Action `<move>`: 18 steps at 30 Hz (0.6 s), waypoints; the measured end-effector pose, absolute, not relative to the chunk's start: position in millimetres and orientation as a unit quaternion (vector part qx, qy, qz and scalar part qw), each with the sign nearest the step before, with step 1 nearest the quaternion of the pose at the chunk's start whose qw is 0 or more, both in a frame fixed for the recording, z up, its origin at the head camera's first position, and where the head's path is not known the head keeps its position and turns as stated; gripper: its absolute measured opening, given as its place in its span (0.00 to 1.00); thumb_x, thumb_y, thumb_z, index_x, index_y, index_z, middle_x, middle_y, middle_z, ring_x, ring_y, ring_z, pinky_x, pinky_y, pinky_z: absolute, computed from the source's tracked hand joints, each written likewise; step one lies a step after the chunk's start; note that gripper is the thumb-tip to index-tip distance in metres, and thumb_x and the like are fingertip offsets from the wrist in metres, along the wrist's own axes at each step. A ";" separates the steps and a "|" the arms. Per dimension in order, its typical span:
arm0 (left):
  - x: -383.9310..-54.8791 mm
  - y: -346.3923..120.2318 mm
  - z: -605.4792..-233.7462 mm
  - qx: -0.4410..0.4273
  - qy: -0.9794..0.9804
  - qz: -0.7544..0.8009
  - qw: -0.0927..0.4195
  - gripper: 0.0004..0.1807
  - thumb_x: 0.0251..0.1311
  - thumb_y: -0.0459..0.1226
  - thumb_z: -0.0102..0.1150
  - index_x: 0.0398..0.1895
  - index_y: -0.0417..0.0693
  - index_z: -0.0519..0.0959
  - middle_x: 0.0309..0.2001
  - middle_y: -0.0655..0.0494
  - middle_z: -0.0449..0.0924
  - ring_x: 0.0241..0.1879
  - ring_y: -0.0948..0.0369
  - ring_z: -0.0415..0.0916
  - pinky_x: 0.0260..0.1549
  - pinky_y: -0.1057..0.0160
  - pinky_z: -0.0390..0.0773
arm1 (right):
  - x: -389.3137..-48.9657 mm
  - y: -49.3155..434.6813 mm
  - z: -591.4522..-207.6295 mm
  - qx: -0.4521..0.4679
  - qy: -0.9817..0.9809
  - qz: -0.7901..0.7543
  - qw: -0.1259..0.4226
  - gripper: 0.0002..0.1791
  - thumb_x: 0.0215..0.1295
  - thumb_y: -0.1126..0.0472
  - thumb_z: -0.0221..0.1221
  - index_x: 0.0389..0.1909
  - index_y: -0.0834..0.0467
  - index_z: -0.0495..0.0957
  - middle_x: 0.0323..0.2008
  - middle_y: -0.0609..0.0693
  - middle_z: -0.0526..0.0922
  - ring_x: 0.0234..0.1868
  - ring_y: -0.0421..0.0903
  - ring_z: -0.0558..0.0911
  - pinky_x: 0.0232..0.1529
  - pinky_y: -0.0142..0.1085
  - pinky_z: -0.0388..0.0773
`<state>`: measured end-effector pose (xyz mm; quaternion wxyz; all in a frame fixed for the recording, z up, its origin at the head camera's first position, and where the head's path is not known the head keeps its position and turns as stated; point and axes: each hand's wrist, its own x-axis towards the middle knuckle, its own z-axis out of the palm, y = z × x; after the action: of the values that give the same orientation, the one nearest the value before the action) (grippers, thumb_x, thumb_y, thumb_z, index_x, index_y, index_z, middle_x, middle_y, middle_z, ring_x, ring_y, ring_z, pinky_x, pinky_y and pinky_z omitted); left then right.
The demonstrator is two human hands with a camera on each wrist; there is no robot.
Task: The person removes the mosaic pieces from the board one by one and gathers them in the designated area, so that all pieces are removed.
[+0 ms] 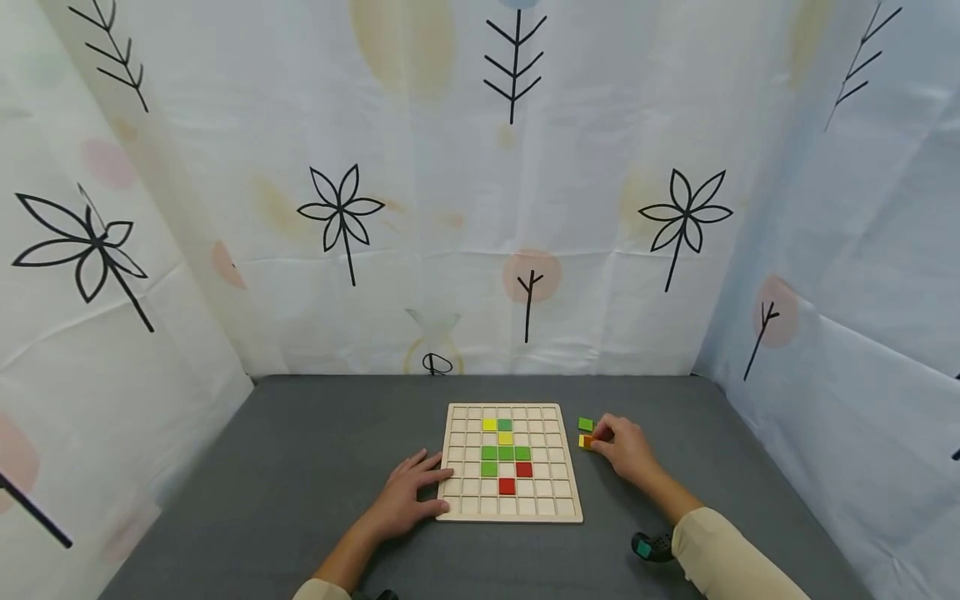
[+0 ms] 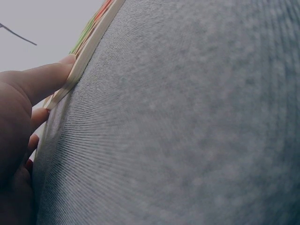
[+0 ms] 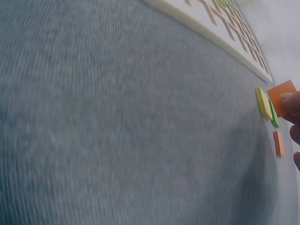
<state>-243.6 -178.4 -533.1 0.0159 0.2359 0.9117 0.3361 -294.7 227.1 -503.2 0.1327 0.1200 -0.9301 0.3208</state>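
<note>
A pale wooden grid board (image 1: 545, 468) lies on the table with green tiles (image 1: 506, 453), yellow tiles (image 1: 489, 425) and red tiles (image 1: 524, 469) in its cells. My left hand (image 1: 401, 498) rests at the board's left side, its thumb (image 2: 51, 77) and forefinger touching the rim. Right of the board, my right hand (image 1: 626, 448) pinches a square orange tile (image 3: 281, 93) between thumb and fingers. Beside that tile a yellow tile (image 3: 264, 103) lies on the table, and a green tile (image 1: 586, 424) lies just beyond. Another orange tile (image 3: 279, 144) lies below the right fingers.
The dark grey table (image 1: 337, 433) reaches back to a white patterned curtain (image 1: 450, 167), which also hangs along both sides. A black device (image 1: 651, 547) with a teal patch sits by the right sleeve (image 1: 723, 550).
</note>
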 end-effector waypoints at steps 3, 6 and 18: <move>-243.5 -178.2 -533.3 0.235 0.913 0.334 0.017 0.31 0.57 0.54 0.64 0.62 0.52 0.78 0.69 0.46 0.64 0.71 0.40 0.50 0.64 0.33 0.46 | -293.1 232.4 -503.1 0.116 -0.932 0.314 0.139 0.12 0.53 0.70 0.70 0.26 0.55 0.75 0.30 0.49 0.79 0.33 0.49 0.79 0.36 0.46 0.77; -243.0 -178.3 -533.1 0.234 0.913 0.334 0.019 0.31 0.57 0.54 0.64 0.62 0.52 0.77 0.69 0.46 0.64 0.71 0.40 0.50 0.64 0.33 0.46 | -291.5 236.4 -501.9 0.107 -0.936 0.304 0.142 0.12 0.53 0.69 0.70 0.27 0.55 0.75 0.31 0.50 0.79 0.34 0.50 0.79 0.36 0.47 0.77; -242.3 -177.1 -530.6 0.233 0.913 0.334 0.018 0.31 0.57 0.53 0.65 0.62 0.51 0.78 0.69 0.45 0.64 0.71 0.40 0.50 0.64 0.33 0.45 | -286.2 249.9 -506.2 0.088 -0.938 0.307 0.135 0.09 0.54 0.70 0.69 0.30 0.57 0.78 0.30 0.49 0.80 0.32 0.47 0.78 0.36 0.46 0.77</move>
<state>-242.3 -177.1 -530.6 0.0184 0.2327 0.9132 0.3340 -286.2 249.9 -506.2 0.1353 0.0876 -0.9378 0.3075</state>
